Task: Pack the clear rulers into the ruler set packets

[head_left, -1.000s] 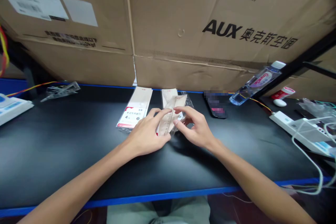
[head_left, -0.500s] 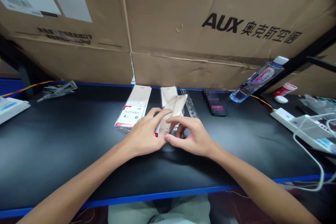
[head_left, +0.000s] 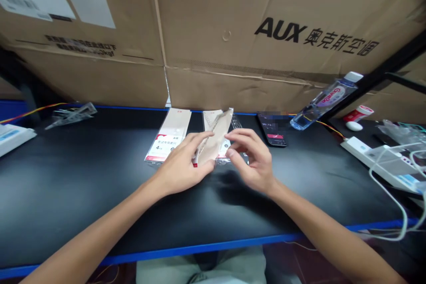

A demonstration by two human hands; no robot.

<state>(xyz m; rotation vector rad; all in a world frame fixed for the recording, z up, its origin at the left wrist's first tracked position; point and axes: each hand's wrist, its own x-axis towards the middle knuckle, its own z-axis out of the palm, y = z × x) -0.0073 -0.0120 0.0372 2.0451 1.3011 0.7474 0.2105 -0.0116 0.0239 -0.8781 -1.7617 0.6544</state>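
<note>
Within the left grip (head_left: 182,160), beige packet (head_left: 218,139), pinched aslant, right grip (head_left: 254,160) spread alongside.

Bare forearms (head_left: 113,219), ungloved fingers (head_left: 244,135), pale grey-green trousers (head_left: 156,270)

Beige packet (head_left: 217,138), black tabletop (head_left: 100,164) with blue edge (head_left: 199,249), brown cardboard (head_left: 213,4)
</note>
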